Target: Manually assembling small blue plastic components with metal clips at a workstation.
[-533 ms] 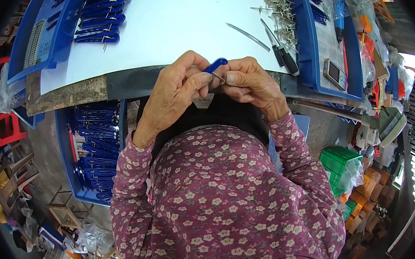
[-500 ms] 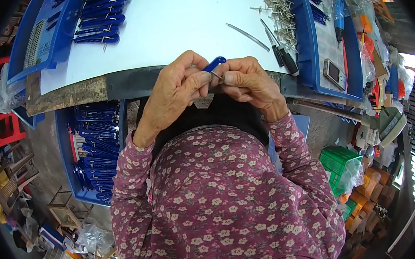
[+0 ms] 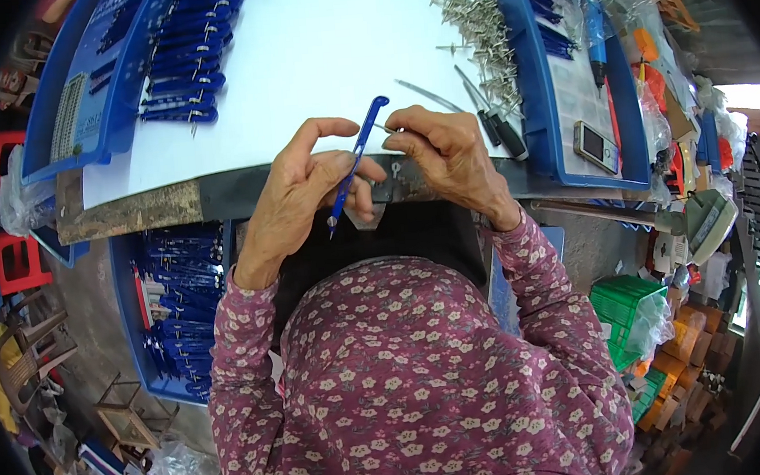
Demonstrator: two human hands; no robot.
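Observation:
A slim, long blue plastic piece with a rounded top end and a small metal tip at its lower end stands tilted above the table's front edge. My left hand grips its middle between thumb and fingers. From its upper part a thin metal pin sticks out to the right. My right hand pinches that pin's outer end between thumb and forefinger; the fingertips partly hide it. Finished-looking blue pieces of like shape lie in a row at the left. A heap of small metal pins lies at the right.
Two black-handled tools and a curved metal strip lie on the white tabletop. Blue trays stand at both sides; the right tray holds a small silver device. Below left, a blue bin holds many blue pieces.
The blue piece has been turned, so its length now shows. My right hand has moved slightly right, drawing apart from my left. The view has shifted a little.

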